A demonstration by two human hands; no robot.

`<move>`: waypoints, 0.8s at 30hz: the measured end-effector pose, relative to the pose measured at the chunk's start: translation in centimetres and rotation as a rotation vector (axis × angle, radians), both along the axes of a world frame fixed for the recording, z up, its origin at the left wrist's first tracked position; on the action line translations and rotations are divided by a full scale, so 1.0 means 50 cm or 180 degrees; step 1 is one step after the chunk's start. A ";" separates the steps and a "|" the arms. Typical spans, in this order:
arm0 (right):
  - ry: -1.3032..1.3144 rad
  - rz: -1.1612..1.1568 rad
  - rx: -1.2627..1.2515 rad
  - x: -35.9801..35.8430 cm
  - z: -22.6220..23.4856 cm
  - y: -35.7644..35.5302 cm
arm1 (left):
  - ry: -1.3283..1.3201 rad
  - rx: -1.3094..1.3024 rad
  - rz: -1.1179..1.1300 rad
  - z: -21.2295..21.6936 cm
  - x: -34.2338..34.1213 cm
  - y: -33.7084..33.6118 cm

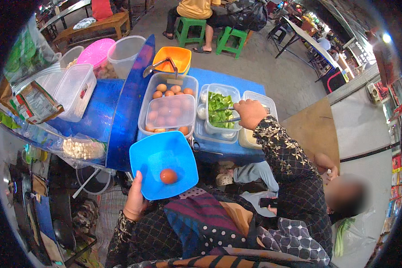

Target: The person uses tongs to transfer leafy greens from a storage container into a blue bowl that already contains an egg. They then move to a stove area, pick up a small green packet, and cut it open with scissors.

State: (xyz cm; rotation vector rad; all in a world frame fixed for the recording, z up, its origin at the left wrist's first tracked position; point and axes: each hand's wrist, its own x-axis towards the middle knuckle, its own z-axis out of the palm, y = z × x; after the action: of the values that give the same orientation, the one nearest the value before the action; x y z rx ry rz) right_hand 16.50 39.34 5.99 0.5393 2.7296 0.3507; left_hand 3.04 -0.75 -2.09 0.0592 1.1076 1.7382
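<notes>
My left hand [135, 199] grips the near rim of a blue square bowl [152, 157], held close to my body. One brown egg [168, 176] lies in the bowl. My right hand [249, 113] reaches forward and is closed on metal tongs [226, 114] whose tips rest in a clear tub of green leaves [219, 109]. To the left of that tub stands a clear container of brown eggs [167, 95] with a smaller lidded tub of eggs set on top.
A blue table [230, 78] carries the tubs. An orange bowl with tongs [172, 59], a pink lid [95, 52] and empty clear tubs [75, 90] stand at the back left. A seated person [341, 196] is at my lower right. Green stools [230, 40] stand beyond.
</notes>
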 end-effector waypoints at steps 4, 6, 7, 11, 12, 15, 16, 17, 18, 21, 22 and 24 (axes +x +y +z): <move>0.0632 -0.0310 -0.0327 0.024 0.003 0.015 | 0.0096 -0.0054 -0.0050 0.012 0.001 -0.002; 0.0805 -0.0781 -0.0561 0.039 0.031 0.021 | 0.0072 -0.0051 -0.0043 0.009 0.000 -0.004; 0.0852 -0.1001 -0.0716 0.048 0.051 0.028 | 0.0077 -0.0055 -0.0047 0.008 0.001 -0.006; 0.1019 -0.1726 -0.1220 0.099 0.077 0.068 | 0.0090 -0.0065 -0.0008 0.008 0.006 -0.006; 0.1090 -0.1783 -0.1257 0.112 0.078 0.078 | 0.0090 -0.0066 0.0014 0.010 0.007 -0.003; 0.1218 -0.1982 -0.1341 0.146 0.064 0.106 | 0.0209 -0.0125 -0.0055 0.020 0.005 0.001; 0.1227 -0.2023 -0.1413 0.157 0.060 0.115 | 0.0172 -0.0082 -0.0055 0.019 0.006 0.004; 0.1236 -0.2066 -0.1484 0.167 0.055 0.123 | 0.0135 -0.0039 -0.0056 0.016 0.007 0.008; 0.1237 -0.2089 -0.1565 0.162 0.061 0.116 | 0.0097 -0.0004 -0.0037 0.015 0.009 0.009; 0.1160 -0.1952 -0.1426 0.150 0.086 0.085 | 0.0238 -0.0148 -0.0051 0.024 0.013 0.013; 0.1096 -0.1878 -0.1316 0.142 0.086 0.078 | 0.0222 -0.0134 -0.0030 0.025 0.016 0.017; 0.0971 -0.1738 -0.1090 0.127 0.084 0.063 | 0.0190 -0.0102 0.0003 0.027 0.022 0.023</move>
State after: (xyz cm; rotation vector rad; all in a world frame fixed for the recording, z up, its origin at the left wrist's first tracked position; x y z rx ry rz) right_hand 22.86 42.51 10.18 1.2701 2.6767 -0.3548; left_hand 4.12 0.38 -0.76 0.0913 1.1789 1.7288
